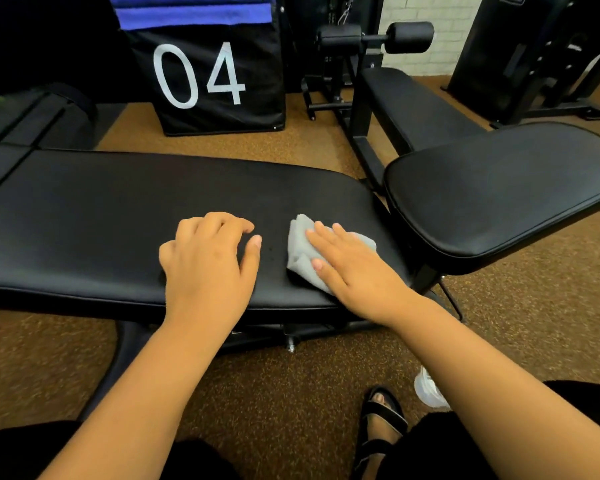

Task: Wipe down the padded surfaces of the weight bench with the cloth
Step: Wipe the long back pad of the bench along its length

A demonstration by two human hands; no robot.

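Observation:
The weight bench's long black back pad (118, 216) stretches across the middle of the view. Its separate seat pad (506, 188) sits raised at the right. A folded grey cloth (300, 245) lies on the back pad near its right end. My right hand (354, 268) presses flat on the cloth with straight fingers. My left hand (208, 265) rests on the bare pad just left of the cloth, its fingers slightly bent and holding nothing.
A black padded box marked "04" (205, 74) stands on the brown floor behind the bench. Another bench with roller pads (409, 102) is at the back right. A clear plastic bottle (428, 393) and my sandalled foot (381, 424) are on the floor below.

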